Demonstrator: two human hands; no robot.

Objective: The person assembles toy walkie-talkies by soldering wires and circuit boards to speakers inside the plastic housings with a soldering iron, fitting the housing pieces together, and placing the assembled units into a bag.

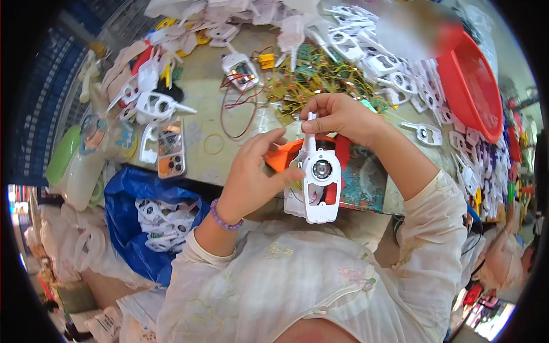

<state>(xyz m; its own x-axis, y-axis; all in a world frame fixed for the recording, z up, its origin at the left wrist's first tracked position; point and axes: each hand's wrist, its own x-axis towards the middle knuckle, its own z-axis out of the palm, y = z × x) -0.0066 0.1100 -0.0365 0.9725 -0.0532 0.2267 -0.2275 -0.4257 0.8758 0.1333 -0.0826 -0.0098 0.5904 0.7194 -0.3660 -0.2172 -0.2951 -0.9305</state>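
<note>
A white plastic walkie-talkie shell point(321, 197) hangs upright before my chest, with a round dark speaker in its middle and an open window below. My right hand point(337, 121) pinches the top of its antenna. At its left edge, my left hand point(254, 163) grips the casing with the thumb across the side and the fingers curled behind. A second white part seems to overlap the shell on that side. Just behind my left fingers lies an orange object point(279, 157), partly hidden, whose kind I cannot make out.
Wired green circuit boards point(320, 74) are heaped behind my hands. White shells point(394, 68) pile up at right by a red basin point(472, 86). An opened walkie-talkie point(240, 70) with red wires lies further back. At left are a phone point(171, 147) and a blue bag point(123, 200) containing shells.
</note>
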